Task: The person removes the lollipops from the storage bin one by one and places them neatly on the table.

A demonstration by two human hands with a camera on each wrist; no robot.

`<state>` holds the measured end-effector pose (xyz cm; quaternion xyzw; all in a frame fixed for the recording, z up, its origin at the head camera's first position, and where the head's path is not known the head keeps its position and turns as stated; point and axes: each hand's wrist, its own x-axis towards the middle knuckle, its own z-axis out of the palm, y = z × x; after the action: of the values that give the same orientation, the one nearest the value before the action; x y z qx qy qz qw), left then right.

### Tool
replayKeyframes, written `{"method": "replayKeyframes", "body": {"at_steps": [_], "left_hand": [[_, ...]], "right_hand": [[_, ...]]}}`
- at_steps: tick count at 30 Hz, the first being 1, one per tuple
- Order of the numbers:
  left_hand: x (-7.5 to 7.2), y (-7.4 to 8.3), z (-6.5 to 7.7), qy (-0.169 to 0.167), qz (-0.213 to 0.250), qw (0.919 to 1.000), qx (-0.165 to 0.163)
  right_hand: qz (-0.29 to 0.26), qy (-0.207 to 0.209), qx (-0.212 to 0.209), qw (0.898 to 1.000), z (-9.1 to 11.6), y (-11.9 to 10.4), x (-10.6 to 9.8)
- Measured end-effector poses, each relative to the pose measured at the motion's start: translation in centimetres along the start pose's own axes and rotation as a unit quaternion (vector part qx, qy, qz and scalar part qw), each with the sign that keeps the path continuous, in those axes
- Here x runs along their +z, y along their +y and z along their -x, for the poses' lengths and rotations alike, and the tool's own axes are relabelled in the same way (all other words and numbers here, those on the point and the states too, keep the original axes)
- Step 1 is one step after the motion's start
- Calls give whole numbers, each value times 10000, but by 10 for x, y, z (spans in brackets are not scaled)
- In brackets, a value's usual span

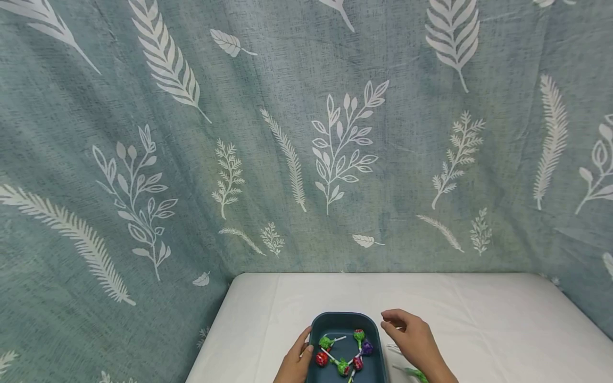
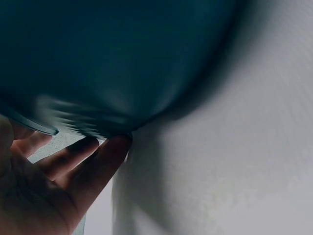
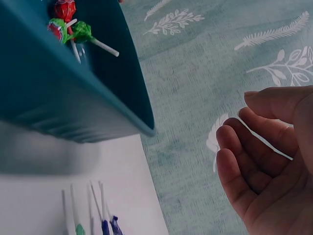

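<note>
A dark blue plastic bin [image 1: 341, 318] stands at the near edge of the head view, with several lollipops [image 1: 342, 367] in red, green and purple wrappers lying inside. My left hand [image 1: 296, 361] grips the bin's left side, thumb at the rim and fingers along the outer wall. In the left wrist view, those fingertips [image 2: 117, 144] touch the wall from outside. Just right of the bin, my right hand [image 1: 408, 336] is raised with its fingers loosely bent and nothing between them. The right wrist view shows a gap between this hand [image 3: 269, 156] and the bin [image 3: 110, 105].
More lollipops [image 3: 105, 226] with purple and green wrappers lie on the white table right of the bin. My right forearm partly hides a green one [image 1: 420, 375]. A blue-green leaf-patterned curtain [image 1: 297, 159] hangs behind and beside the table [image 1: 268, 308].
</note>
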<state>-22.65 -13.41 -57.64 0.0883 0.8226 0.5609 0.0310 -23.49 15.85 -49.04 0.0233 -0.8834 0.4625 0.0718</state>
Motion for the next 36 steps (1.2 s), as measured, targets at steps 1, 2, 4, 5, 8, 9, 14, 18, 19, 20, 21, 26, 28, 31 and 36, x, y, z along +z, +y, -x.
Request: {"method": "replayKeyframes", "body": {"at_steps": [1,2,4,5,8,9,14,18,19,20,21,26,28,31,36], "left_hand": [[0,0,0,0,6,10000,2],[0,-1,0,4,2,10000,1],[0,-1,-1,5,9,10000,-10],[0,-1,-1,9,7,10000,-19],[0,-1,-1,28,-21,10000,-49],[0,-1,-1,30,-11,10000,-60],[0,0,0,26,50,10000,-27],[0,0,0,23,71,10000,-31],[0,0,-1,24,65,10000,-49],[0,0,-1,28,62,10000,-62],[0,1,-1,29,69,10000,-58],[-1,1,0,22,38,10000,-5],[-1,1,0,14,36,10000,-12],[-1,2,0,-4,50,10000,-42],[-1,0,0,-1,69,10000,5]], "right_hand": [[0,-4,-43,10000,-1,-1,1],[-1,-7,-53,10000,-2,-2,2],[-15,-12,-77,10000,-3,-3,4],[-7,-10,-62,10000,-4,-3,6],[-5,-24,-64,10000,-6,-5,9],[-10,-28,-64,10000,-6,-6,10],[-90,-92,-78,9999,-8,-11,14],[-89,-176,-58,9998,-10,-13,18],[-79,-188,-82,9998,-10,-14,18],[-69,-201,-102,9997,-10,-14,19],[-69,-209,-109,9997,-11,-15,19],[-112,-263,-94,9995,-12,-16,21],[-122,-301,-67,9994,-13,-17,23],[-139,-337,-71,9993,-14,-17,25],[-187,-309,-203,9991,-17,-18,30]]}}
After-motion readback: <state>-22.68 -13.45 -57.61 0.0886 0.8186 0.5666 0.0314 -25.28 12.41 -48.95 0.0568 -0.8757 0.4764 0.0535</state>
